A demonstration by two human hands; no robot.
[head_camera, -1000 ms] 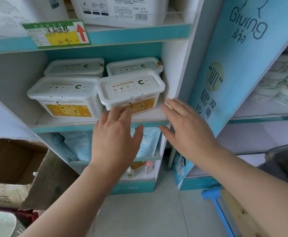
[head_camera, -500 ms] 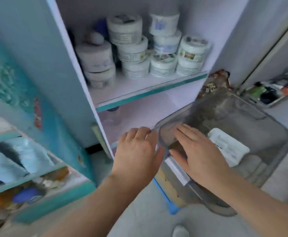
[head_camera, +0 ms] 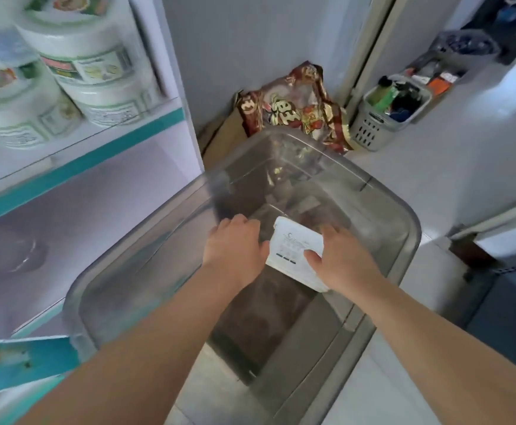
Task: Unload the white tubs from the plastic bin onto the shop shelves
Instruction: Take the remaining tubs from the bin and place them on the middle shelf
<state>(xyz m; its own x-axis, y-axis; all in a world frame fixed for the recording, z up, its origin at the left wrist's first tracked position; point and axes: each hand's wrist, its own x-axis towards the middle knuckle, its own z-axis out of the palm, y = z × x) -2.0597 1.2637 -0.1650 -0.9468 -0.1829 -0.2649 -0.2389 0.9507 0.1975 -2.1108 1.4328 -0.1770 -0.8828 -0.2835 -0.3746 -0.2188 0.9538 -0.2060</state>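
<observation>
Large clear grey plastic bin [head_camera: 397, 216] stands open beside the white shelf with teal edge [head_camera: 103, 150], close for short carries. Inside it, one white rectangular lidded tub [head_camera: 293, 246], apparently the last. Left hand [head_camera: 235, 250] and right hand [head_camera: 342, 259] clasp its opposite sides, fingers curled, likely to lift it level.

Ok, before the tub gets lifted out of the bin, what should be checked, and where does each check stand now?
1. Left hand on the white tub: ok, at its left edge.
2. Right hand on the tub: ok, fingers over its right side.
3. Grip closed firmly: cannot tell, fingertips hidden.
4. Lift path out of the plastic bin: ok, open top, nothing overhead.
5. Other tubs remaining in the bin: none visible.
6. Free spot on the target shelf: cannot tell, out of view.
</observation>
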